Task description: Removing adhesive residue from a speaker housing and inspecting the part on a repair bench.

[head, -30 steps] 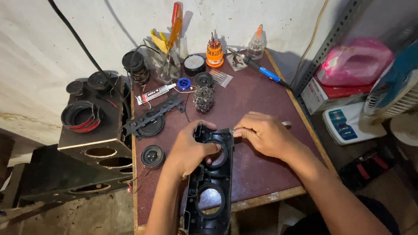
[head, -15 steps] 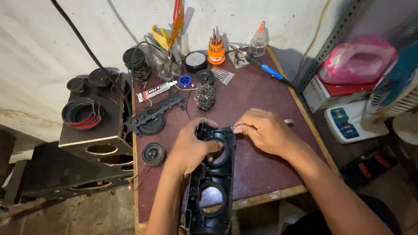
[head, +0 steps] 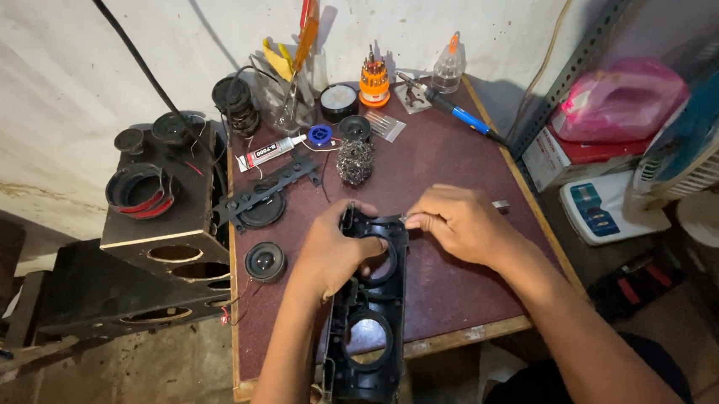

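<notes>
The long black plastic speaker shell with round holes (head: 365,311) lies on the dark red counter (head: 458,288), with its near end sticking out over the front edge. The left hand (head: 329,250) is clenched on the far end of the shell, with the thumb hooked into the top round hole. The right hand (head: 462,224) sits just beside the shell on its right. Its fingers (head: 418,220) pinch a thin silver metal tool (head: 500,206), and the tip meets the shell's edge near the top hole.

Since a second ago, very little has moved. Both hands are in almost the same spots, and the shell has not shifted. So the hands look busy with one small spot on the shell.

A little farther left is a small round black speaker (head: 264,261), flat on the counter. Behind it is a flat black plastic strip with a round speaker (head: 265,198). A ball of grey wire wool (head: 356,160) sits past the hands.

At the back, by the white wall, stand an orange holder full of screwdriver bits (head: 375,83), a clear squeeze bottle with an orange tip (head: 449,65), and a blue and black soldering pen (head: 454,113). Off to the left, a big dark wooden speaker box (head: 166,215) sits beside the counter.
</notes>
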